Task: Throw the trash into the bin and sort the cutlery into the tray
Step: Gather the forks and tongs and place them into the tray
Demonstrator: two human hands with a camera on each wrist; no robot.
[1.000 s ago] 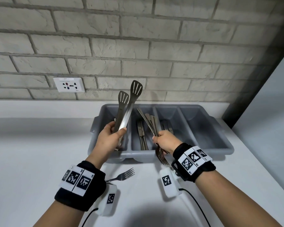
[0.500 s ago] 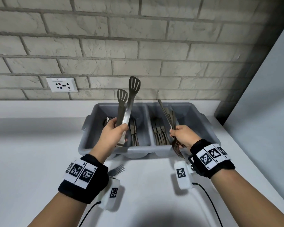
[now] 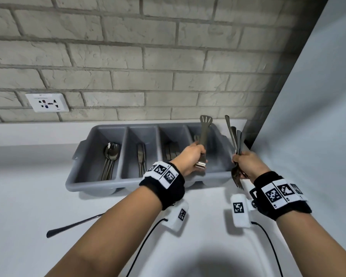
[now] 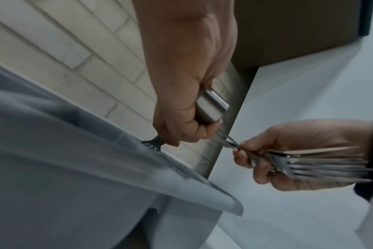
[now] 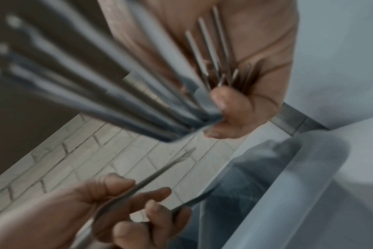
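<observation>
Left hand (image 3: pixel 190 156) fingers curled tight around metal tongs (image 3: pixel 203 136), gripping near the hinge end, slotted heads pointing up and away. Tongs are over the rightmost compartment of the grey cutlery tray (image 3: pixel 88 176), not resting in it.

Right hand (image 3: pixel 248 164) fingers pinched around a bundle of forks (image 3: pixel 236 140): handles fan upward, tines point down toward the wrist. Bundle sits just right of the tray's right end, above the white bench (image 3: pixel 28 196). Wrist views confirm both grips; right wrist view is motion-blurred, so can't count the forks.

Tray is on the bench against the brick wall (image 3: pixel 148 56), four compartments. Leftmost holds spoons (image 3: pixel 111 154), second holds knives (image 3: pixel 141 156), third holds more cutlery, type hard to tell behind the left hand.

One loose utensil (image 3: pixel 74 224) lies on the bench under the left forearm, only its handle showing.

Wall socket (image 3: pixel 47 102) on the brick left of the tray.
</observation>
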